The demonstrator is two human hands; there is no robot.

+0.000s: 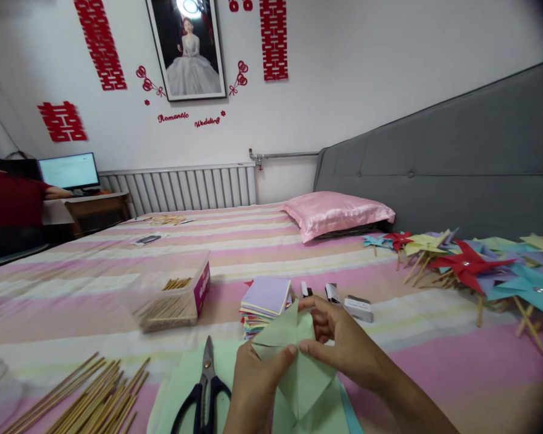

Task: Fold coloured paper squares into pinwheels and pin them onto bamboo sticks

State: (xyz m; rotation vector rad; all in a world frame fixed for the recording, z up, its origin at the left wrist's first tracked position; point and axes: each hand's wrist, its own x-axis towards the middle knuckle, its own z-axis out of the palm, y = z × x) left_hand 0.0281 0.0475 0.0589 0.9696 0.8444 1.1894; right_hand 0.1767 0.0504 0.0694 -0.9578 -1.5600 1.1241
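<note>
Between my two hands is a pale green paper square, cut in from its corners and partly bent toward the middle. My left hand grips its left side, thumb pressed near the centre. On the right side, my right hand pinches the paper, its thumb also close to the centre. Dark-handled scissors lie left of my hands on larger green sheets. Just beyond the paper stands a stack of coloured paper squares, a lilac one on top.
Wooden sticks lie at the front left, and a clear box holds more. Small boxes sit past my right hand. Finished paper pinwheels crowd the right side. A pink pillow rests farther back; a person in red sits far left.
</note>
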